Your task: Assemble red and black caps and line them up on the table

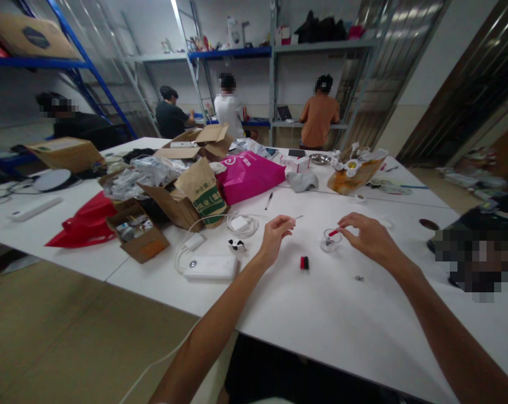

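My left hand [278, 235] is closed in a pinch on a thin metal piece [299, 217] that sticks out to the right of the fingertips. Between the thumb and fingers of my right hand [365, 235] is a small red piece [333, 233], held over a small clear round container [329, 244]. Below and between both hands, a red piece [302, 263] and a black piece [306, 263] lie side by side on the white table [321, 320]. Some tiny metal bits [359, 278] rest below my right hand.
A white power bank [211, 268], a coiled white cable [254, 227] and a black-and-white item [236, 245] lie left of my left hand. Behind are a pen [269, 201], a magenta bag [251, 177] and open cardboard boxes [142, 247]. Several people sit farther back.
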`<state>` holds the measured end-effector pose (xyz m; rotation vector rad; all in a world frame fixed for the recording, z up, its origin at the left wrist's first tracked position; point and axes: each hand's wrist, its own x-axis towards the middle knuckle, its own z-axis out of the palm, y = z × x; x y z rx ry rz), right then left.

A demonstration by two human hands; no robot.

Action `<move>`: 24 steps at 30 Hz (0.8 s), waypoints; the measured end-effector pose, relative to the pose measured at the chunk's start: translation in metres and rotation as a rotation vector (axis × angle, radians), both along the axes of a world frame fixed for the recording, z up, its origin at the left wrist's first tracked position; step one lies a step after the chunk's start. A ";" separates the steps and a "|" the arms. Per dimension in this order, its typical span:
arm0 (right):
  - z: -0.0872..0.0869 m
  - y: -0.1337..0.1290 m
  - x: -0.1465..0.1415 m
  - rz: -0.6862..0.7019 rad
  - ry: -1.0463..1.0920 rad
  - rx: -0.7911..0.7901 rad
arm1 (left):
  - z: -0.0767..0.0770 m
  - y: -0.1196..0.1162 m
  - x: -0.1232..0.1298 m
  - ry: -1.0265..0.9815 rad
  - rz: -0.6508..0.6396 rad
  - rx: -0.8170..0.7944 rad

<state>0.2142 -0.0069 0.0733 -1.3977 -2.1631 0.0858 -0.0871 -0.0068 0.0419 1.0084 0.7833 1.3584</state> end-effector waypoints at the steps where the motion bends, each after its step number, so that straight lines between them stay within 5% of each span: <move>1: 0.005 -0.005 0.000 0.008 0.063 0.020 | 0.000 0.000 0.001 0.014 -0.001 0.004; 6: 0.012 -0.031 0.000 0.003 0.339 0.017 | 0.000 -0.005 0.006 0.118 -0.015 0.057; 14: -0.037 -0.049 -0.013 0.068 0.852 -0.184 | -0.009 -0.024 0.023 0.589 -0.076 0.474; 24: -0.043 -0.056 -0.019 0.126 0.876 -0.240 | -0.010 -0.027 0.028 0.679 -0.018 0.587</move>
